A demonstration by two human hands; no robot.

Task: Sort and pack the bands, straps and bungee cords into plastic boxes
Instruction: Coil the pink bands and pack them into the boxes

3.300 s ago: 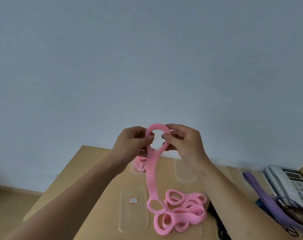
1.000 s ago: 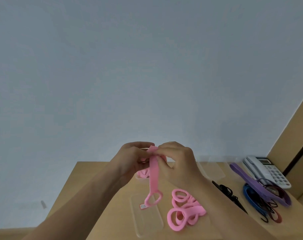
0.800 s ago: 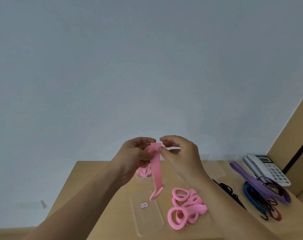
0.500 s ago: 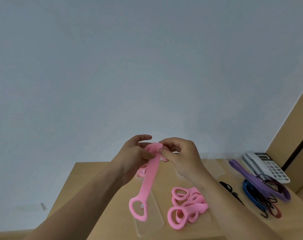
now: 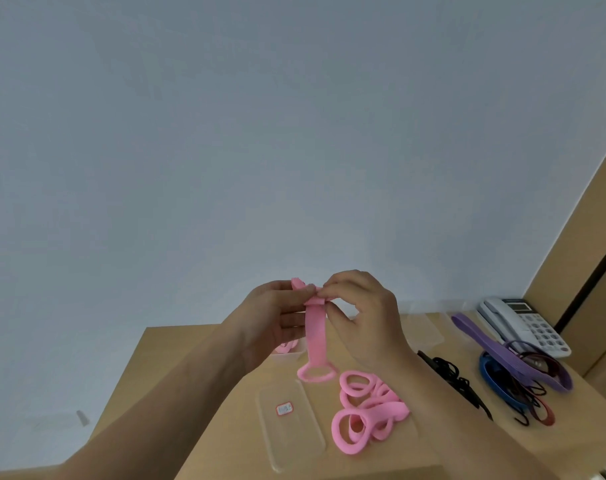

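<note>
Pink strap [image 5: 315, 337] btwn both hands

Wooden table [image 5: 177, 386]: pink bands [image 5: 367, 414], clear lid [image 5: 294, 434], black cords [image 5: 453, 379], phone [image 5: 526, 323].

We see a white phone [image 5: 526, 323] with buttons at the right of the frame. It sits on a tan table [image 5: 177, 368]. A big pale wall [image 5: 260, 133] fills the top.

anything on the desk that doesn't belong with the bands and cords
Yes: a white desk phone at the far right edge beside the purple band. It is no band, strap or cord to pack. Nothing looks spilled or damaged.
</note>
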